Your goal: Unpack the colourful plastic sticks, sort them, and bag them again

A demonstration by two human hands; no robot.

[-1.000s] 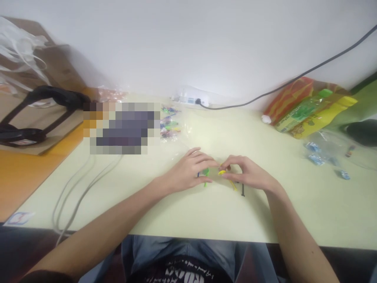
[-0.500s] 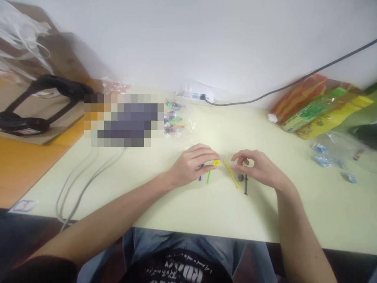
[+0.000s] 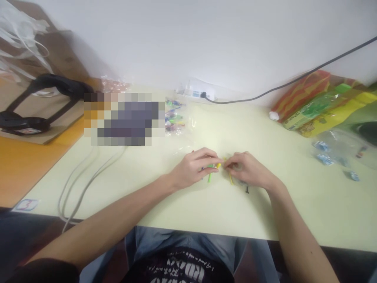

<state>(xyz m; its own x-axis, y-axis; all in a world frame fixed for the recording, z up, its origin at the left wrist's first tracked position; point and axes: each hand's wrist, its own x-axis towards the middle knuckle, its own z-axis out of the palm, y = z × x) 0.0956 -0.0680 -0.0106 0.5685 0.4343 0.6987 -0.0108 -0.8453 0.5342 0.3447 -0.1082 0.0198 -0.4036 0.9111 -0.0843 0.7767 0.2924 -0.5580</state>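
My left hand [image 3: 193,169] pinches a small yellow plastic piece [image 3: 218,166] between thumb and fingers, just over the table. Beneath that hand lie a green plastic stick [image 3: 209,178] and a blue piece [image 3: 202,173], both partly covered. My right hand [image 3: 246,169] is closed around a thin yellow stick [image 3: 231,180], with the fingertips hiding its middle. Under the right palm, the end of a dark stick [image 3: 247,189] shows; a round dark part beside it is mostly covered. The fingertips of both hands are close together.
Plastic bags of colourful pieces [image 3: 174,118] lie at the back, beside a blurred-out device [image 3: 129,122] with cables. A power strip [image 3: 196,94] stands by the wall. Snack bags and a green bottle [image 3: 312,108] are at right, near small blue packets [image 3: 324,159]. A black frame [image 3: 50,84] sits at left.
My right hand has moved left and down, and its fingers have closed on the yellow stick, whose lower end has shifted left. My left hand still holds the small yellow piece, slightly further right.
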